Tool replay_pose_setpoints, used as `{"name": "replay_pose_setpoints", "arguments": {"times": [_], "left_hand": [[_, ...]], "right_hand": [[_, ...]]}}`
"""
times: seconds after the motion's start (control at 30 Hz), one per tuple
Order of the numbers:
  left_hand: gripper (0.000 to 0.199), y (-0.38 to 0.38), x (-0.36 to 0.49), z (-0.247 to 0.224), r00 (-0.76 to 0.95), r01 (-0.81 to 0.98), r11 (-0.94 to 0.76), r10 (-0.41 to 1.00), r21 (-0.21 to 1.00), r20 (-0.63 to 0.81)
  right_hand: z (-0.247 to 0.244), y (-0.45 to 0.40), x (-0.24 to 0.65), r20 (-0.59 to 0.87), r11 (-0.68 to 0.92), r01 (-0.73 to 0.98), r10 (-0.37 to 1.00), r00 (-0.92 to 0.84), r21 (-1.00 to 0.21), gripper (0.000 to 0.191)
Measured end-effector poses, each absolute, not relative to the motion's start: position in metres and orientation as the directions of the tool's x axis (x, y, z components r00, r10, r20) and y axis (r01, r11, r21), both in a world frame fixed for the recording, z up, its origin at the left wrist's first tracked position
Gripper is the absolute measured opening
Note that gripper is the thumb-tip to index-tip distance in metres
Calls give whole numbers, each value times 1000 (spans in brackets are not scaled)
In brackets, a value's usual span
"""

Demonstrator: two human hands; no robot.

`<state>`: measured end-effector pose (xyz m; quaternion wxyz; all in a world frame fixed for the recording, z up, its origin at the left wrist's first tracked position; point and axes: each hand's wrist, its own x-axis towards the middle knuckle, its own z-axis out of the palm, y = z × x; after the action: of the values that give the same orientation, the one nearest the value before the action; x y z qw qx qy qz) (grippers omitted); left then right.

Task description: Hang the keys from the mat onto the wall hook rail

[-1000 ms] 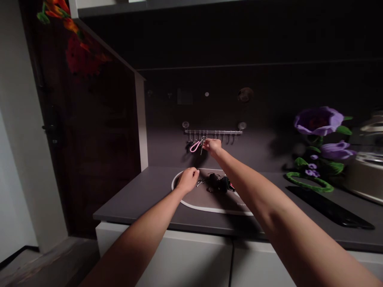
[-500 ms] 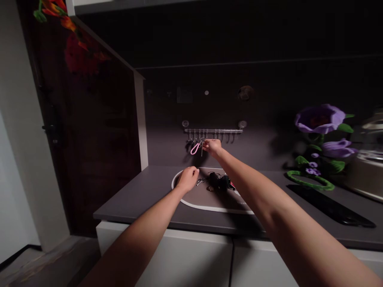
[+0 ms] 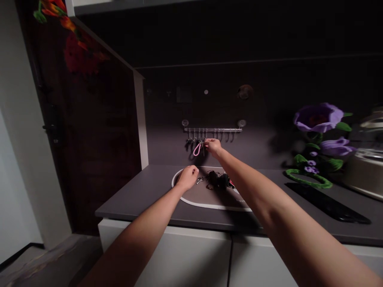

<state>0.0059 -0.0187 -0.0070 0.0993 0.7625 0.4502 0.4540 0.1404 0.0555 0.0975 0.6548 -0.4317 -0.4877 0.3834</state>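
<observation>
A clear rail with hooks (image 3: 213,130) is fixed to the dark back wall, and several small keys hang on its left hooks. My right hand (image 3: 213,146) is raised to the rail, its fingers pinching a key ring with keys (image 3: 204,146). A pink strap loop (image 3: 197,149) dangles beside these keys, just left of my fingertips. Lower down, my left hand (image 3: 188,178) is loosely curled over the left part of the oval mat (image 3: 203,204), with nothing seen in it. Just right of it lie small metal keys or clips (image 3: 200,180) and a dark bunch of items (image 3: 220,179).
To the right stand purple felt flowers (image 3: 319,118) with a green ring base, beside a black flat object (image 3: 327,203) on the grey counter (image 3: 131,191). A pale glass-topped appliance (image 3: 366,167) is at the right edge. A shelf hangs above; a dark door is left.
The pink loop has shifted slightly right and hangs more upright. My right hand stays at the hooks, and my left hand has hardly moved. The view has shifted a little.
</observation>
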Motion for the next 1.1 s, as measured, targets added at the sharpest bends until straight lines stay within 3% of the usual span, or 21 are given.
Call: {"name": "replay_pose_setpoints", "arguments": {"times": [0.27,0.43,0.63,0.73,0.87,1.1], "left_hand": [[17,-19,4,-7,232,601,-586,778,543,583],[17,-24,4,-5,277,600,-595,782,535,559],[23,-26,2,-3,317,668,-588,779,455,541],[23,-23,0,-5,375,680,-613,762,401,529],[24,-17,-1,-7,448,681,-649,736,339,507],[22,-12,-5,-8,496,700,-666,713,257,497]], "right_hand": [[99,39,148,320,338,-31,913,255,-941,14],[94,15,150,329,334,-2,931,161,-943,9],[66,-15,152,425,407,232,905,34,-884,8],[48,-27,157,493,447,472,870,-31,-760,13],[31,-40,166,543,469,740,823,-168,-482,18],[21,-41,170,519,488,855,784,-341,-175,23]]}}
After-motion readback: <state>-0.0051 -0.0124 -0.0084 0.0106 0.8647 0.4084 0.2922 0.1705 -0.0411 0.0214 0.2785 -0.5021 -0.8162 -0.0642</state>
